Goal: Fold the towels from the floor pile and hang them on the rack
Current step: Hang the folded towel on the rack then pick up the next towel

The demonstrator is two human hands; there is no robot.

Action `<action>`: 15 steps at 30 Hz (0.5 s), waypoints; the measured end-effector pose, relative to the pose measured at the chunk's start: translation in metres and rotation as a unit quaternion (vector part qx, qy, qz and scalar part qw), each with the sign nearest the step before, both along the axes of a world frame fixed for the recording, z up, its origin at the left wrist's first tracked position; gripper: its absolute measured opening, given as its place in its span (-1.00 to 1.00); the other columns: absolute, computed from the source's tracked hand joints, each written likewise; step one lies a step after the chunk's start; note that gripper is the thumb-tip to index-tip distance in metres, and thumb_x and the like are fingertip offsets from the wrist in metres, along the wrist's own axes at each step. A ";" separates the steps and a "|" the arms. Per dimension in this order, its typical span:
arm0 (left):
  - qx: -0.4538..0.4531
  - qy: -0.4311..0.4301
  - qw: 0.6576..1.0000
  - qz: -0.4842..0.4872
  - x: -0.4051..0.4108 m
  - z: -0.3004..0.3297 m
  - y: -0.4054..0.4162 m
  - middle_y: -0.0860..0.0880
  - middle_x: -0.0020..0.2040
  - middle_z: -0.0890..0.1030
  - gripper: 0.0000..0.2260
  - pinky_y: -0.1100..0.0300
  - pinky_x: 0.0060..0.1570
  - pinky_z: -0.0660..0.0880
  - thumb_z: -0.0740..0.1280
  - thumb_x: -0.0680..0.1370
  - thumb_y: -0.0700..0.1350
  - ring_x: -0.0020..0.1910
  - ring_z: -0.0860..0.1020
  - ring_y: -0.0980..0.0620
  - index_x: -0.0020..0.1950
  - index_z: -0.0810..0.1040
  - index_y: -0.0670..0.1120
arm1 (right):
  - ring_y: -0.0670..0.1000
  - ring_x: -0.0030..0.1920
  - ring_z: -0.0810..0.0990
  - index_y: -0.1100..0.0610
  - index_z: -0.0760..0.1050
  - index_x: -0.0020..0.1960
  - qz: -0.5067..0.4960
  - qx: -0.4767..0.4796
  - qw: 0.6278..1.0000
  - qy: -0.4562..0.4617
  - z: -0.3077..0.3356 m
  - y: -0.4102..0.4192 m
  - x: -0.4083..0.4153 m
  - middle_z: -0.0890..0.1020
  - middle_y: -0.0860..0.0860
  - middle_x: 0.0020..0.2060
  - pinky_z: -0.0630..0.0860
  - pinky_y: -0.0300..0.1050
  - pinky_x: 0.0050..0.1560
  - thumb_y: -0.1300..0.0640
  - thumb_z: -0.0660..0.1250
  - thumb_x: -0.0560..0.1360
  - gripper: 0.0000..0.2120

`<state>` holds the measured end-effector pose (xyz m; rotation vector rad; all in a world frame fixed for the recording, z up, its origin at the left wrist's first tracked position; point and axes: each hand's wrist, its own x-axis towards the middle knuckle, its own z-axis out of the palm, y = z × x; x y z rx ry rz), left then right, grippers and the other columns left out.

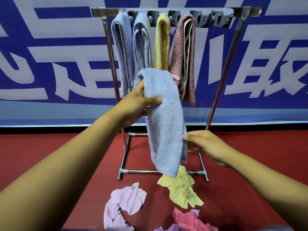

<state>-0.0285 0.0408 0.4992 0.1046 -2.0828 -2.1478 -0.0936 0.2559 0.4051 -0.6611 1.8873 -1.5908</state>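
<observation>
A folded light-blue towel [164, 120] hangs in the air in front of the metal rack [221, 90]. My left hand [138, 104] grips its upper part, thumb across the front. My right hand [205, 144] pinches its right edge lower down. On the rack's top bar hang several folded towels: a blue one [122, 52], a pale blue one [142, 45], a yellow one [162, 42] and a speckled red one [183, 52]. On the red floor lies the pile: a pink cloth [123, 204], a yellow cloth [181, 189] and a darker pink one [190, 220].
The rack's base bars [141, 172] lie on the red floor [50, 155] just behind the pile. A blue and white banner [50, 55] covers the wall behind. The right part of the top bar [215, 19] carries grey hooks with no towels.
</observation>
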 end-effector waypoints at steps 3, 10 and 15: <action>-0.001 0.006 1.000 0.009 0.001 0.001 -0.003 -0.09 0.21 0.61 -0.49 0.01 0.13 0.55 0.31 0.51 -0.41 0.17 0.60 -0.06 0.38 0.37 -0.03 | -0.16 -0.19 0.60 0.18 0.62 -0.13 -0.016 -0.005 0.999 -0.046 0.004 0.002 0.003 0.69 -0.04 -0.23 0.53 -0.20 -0.07 0.24 0.20 0.58 -0.76; 0.006 0.012 1.000 0.015 0.001 0.000 -0.004 -0.06 0.22 0.61 -0.48 -0.04 0.16 0.54 0.32 0.50 -0.41 0.17 0.60 -0.02 0.37 0.38 -0.01 | -0.25 -0.39 0.53 0.21 0.62 -0.23 -0.053 -0.008 0.994 0.093 0.005 0.000 0.003 0.64 -0.05 -0.39 0.42 -0.42 -0.29 0.43 0.43 0.37 -0.86; 0.037 0.026 0.999 0.021 0.002 0.002 -0.003 -0.06 0.18 0.62 -0.52 -0.04 0.11 0.54 0.29 0.51 -0.42 0.11 0.63 -0.04 0.33 0.40 0.00 | -0.18 -0.41 0.45 0.21 0.49 -0.24 -0.047 -0.027 0.992 0.117 0.001 -0.002 0.002 0.53 0.01 -0.38 0.39 -0.35 -0.33 0.52 0.35 0.39 -0.76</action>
